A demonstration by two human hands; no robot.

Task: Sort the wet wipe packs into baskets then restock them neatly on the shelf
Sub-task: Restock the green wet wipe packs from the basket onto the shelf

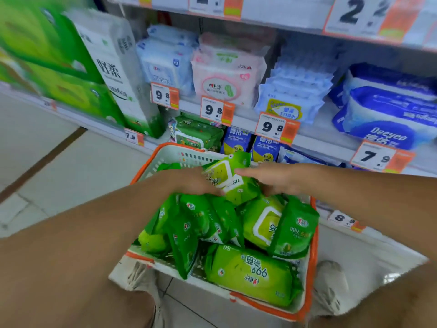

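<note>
A white basket with an orange rim [311, 263] sits on the floor in front of the shelf, filled with several green wet wipe packs [248, 271]. Over its far end, both hands hold one green wet wipe pack [227, 178] with a pale lid, raised above the pile. My left hand [189, 183] grips its left side from below. My right hand [272, 178] grips its right side, fingers lying across the pack's edge. The bottom shelf [312, 136] behind the basket carries green packs [198, 136] and blue packs [238, 140].
Shelf rows above hold blue, pink and white packs with orange price tags [216, 110]. Tall paper-roll bundles [113, 67] and green boxes [47, 55] stand at the left. Tiled floor [59, 166] lies to the left. My knees and shoes [328, 280] flank the basket.
</note>
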